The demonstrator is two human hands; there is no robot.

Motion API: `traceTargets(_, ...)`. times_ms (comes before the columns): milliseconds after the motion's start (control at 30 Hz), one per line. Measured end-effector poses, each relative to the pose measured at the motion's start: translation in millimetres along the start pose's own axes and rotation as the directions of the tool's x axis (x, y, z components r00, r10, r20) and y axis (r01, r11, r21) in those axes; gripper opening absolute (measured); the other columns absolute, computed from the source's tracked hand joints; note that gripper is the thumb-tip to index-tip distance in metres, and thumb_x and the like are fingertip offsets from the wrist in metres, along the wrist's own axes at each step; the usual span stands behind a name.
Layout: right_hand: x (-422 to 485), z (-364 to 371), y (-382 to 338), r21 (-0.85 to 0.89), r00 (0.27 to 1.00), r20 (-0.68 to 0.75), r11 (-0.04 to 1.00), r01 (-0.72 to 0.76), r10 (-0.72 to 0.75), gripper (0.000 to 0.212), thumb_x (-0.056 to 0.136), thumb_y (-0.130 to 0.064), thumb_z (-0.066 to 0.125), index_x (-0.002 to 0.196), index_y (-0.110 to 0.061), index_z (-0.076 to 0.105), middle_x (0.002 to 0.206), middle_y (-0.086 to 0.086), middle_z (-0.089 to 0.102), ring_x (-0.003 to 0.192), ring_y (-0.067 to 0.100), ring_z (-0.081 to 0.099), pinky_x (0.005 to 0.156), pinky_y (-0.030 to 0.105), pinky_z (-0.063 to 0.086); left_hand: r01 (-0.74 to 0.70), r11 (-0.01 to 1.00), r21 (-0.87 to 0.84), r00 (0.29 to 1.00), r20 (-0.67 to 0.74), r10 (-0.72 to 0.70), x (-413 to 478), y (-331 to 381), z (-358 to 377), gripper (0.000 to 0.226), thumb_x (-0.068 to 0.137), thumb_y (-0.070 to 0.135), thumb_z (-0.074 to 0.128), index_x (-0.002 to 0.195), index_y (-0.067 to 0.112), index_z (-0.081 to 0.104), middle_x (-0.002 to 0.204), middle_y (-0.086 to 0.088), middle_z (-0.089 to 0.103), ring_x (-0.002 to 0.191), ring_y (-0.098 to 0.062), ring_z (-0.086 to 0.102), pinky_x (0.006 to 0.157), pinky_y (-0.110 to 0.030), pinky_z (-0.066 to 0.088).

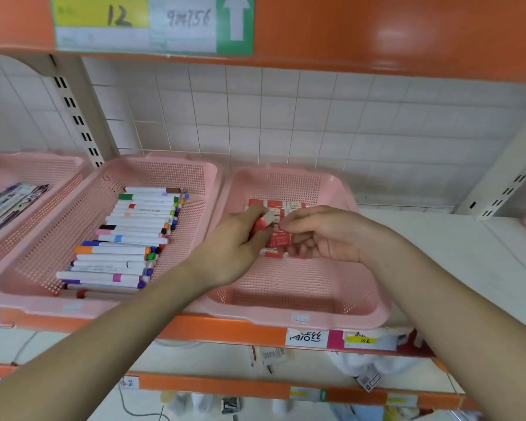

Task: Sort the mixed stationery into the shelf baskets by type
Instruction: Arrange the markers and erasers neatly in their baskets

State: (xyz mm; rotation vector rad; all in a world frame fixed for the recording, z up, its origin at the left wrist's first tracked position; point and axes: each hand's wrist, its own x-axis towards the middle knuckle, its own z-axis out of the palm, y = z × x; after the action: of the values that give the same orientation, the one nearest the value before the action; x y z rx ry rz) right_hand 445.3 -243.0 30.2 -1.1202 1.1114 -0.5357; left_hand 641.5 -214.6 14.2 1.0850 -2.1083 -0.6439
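Over the right-hand pink basket (286,284) your two hands meet, close together above its far half; your left hand (240,247) has its fingers curled round a single eraser (263,222), red sleeve with a white end poking out, held just above the others; your right hand (322,235) sits knuckles up with its fingers bent down onto the rows of erasers (275,205), fingertips close to the left hand's eraser; whether those fingers actually grip one I cannot tell, since they hide what lies under them. The erasers lie in neat rows on the mesh floor toward the back wall of the basket; the near half of the floor is bare mesh.

Just beside it on the left stands a second pink basket (43,302), holding a row of markers (128,235) with white barrels and coloured caps, laid side by side; further left a third basket (43,165) holds flat printed packets (9,205). All three rest on a white shelf (453,268) with an orange front edge carrying paper price labels (307,337); a white tiled wall (286,117) runs behind.
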Motion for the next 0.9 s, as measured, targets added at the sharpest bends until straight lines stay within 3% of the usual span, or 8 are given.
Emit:
traceTargets(100,3,-9,7,-0.101,0.992,-0.092,0.992,0.077,-0.087,0.011,0.081,0.001,0.073,0.087,-0.008,0.07,0.083,0.009,0.073,0.073,0.016,0.07,0.071,0.023,0.057,0.074,0.991,0.113,0.997,0.009,-0.076,6,-8,-10,0.013,0.098,0.033,0.045,0.087,0.025,0.044,0.076,0.008,0.055,0.069,-0.007,0.051,0.063,-0.033,0.035)
traceTargets(167,6,-15,10,-0.376,0.968,-0.158,0.919,0.122,-0.194,0.018,0.076,0.002,0.078,0.086,-0.012,0.073,0.085,0.002,0.075,0.081,0.012,0.071,0.082,0.025,0.057,0.104,0.937,0.333,0.981,0.121,-0.152,11,-14,-18,0.02,0.083,0.05,0.029,0.083,0.031,0.035,0.087,0.009,0.047,0.083,-0.013,0.044,0.073,-0.036,0.033)
traceTargets(300,16,-9,13,-0.674,0.933,-0.171,0.728,0.123,-0.316,0.022,0.072,-0.002,0.083,0.087,-0.015,0.073,0.092,-0.003,0.073,0.087,0.012,0.07,0.087,0.03,0.057,-0.106,0.777,0.62,0.896,0.399,-0.197,20,-20,-15,0.035,0.093,0.044,0.019,0.098,0.02,0.043,0.103,0.003,0.038,0.104,-0.016,0.035,0.099,-0.042,0.028)
traceTargets(400,26,0,19,-0.801,0.931,-0.159,0.595,0.073,-0.328,0.021,0.073,-0.014,0.085,0.089,-0.017,0.072,0.094,-0.003,0.07,0.089,0.012,0.066,0.082,0.026,0.055,-0.277,0.642,0.715,0.763,0.57,-0.305,24,-27,-3,0.032,0.102,0.037,0.034,0.12,0.015,0.05,0.114,-0.003,0.042,0.123,-0.025,0.036,0.109,-0.052,0.019)
traceTargets(467,30,4,21,-0.832,0.941,-0.152,0.552,0.042,-0.302,0.022,0.073,-0.023,0.087,0.085,-0.02,0.069,0.092,-0.005,0.068,0.087,0.012,0.064,0.074,0.021,0.052,-0.357,0.549,0.756,0.736,0.589,-0.333,25,-29,5,0.033,0.1,0.032,0.046,0.13,0.019,0.051,0.126,-0.003,0.052,0.126,-0.025,0.038,0.112,-0.056,0.016)
traceTargets(633,35,8,30,-0.896,0.962,-0.088,0.442,0.037,-0.258,0.024,0.074,-0.025,0.086,0.077,-0.018,0.063,0.08,-0.007,0.063,0.081,0.015,0.062,0.064,0.019,0.046,-0.281,0.526,0.802,0.871,0.443,-0.21,26,-36,10,0.02,0.091,0.028,0.063,0.105,0.025,0.048,0.102,0.003,0.059,0.107,-0.022,0.058,0.103,-0.042,0.03)
traceTargets(733,38,8,39,-0.93,0.962,-0.037,0.362,0.066,-0.27,0.017,0.076,-0.017,0.084,0.081,-0.016,0.067,0.083,-0.007,0.059,0.078,0.012,0.057,0.06,0.014,0.038,-0.26,0.478,0.839,0.91,0.378,-0.168,24,-40,12,0.013,0.091,0.026,0.06,0.101,0.029,0.054,0.108,0.004,0.064,0.104,-0.02,0.06,0.097,-0.036,0.036)
traceTargets(900,44,5,44,-0.944,0.953,-0.04,0.323,0.063,-0.302,0.014,0.079,-0.012,0.081,0.088,-0.014,0.07,0.09,-0.004,0.057,0.082,0.014,0.057,0.072,0.023,0.045,-0.162,0.467,0.869,0.95,0.266,-0.164,24,-43,16,0.02,0.092,0.027,0.059,0.11,0.021,0.063,0.116,0.0,0.061,0.105,-0.021,0.059,0.096,-0.033,0.039)
